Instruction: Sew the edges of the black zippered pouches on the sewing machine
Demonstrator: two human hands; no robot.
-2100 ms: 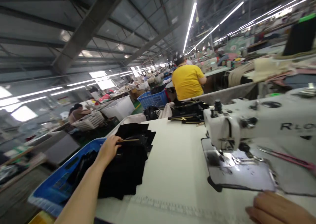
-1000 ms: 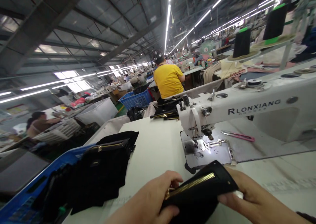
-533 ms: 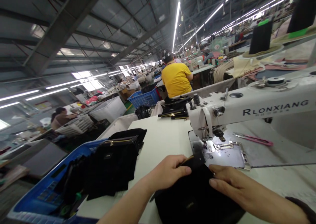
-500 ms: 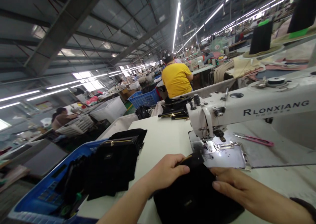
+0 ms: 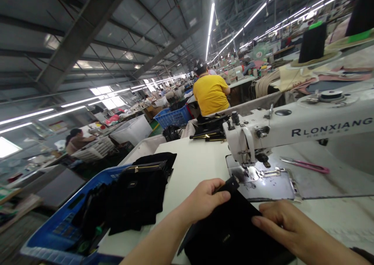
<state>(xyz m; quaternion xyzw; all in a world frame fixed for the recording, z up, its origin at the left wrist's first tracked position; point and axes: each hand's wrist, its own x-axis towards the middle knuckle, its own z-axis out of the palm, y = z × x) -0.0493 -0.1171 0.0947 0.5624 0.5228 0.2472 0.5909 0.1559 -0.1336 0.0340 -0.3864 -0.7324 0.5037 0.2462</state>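
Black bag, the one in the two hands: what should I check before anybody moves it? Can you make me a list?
1. Left hand holding the black bag: ok, it grips near the top corner.
2. Right hand holding it too: ok, it pinches the right edge.
3. Fingers out from under the sewing machine: ok, both hands are in front of it.
4. Pink-handled tool out of the way: ok, it lies apart from the bag.
5. Whole bag in sight: not ok, the picture's bottom edge cuts it off.
6. Bag's underside smooth: cannot tell, it is hidden.

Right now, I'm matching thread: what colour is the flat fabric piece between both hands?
Black: the flat fabric piece shows best in the head view.
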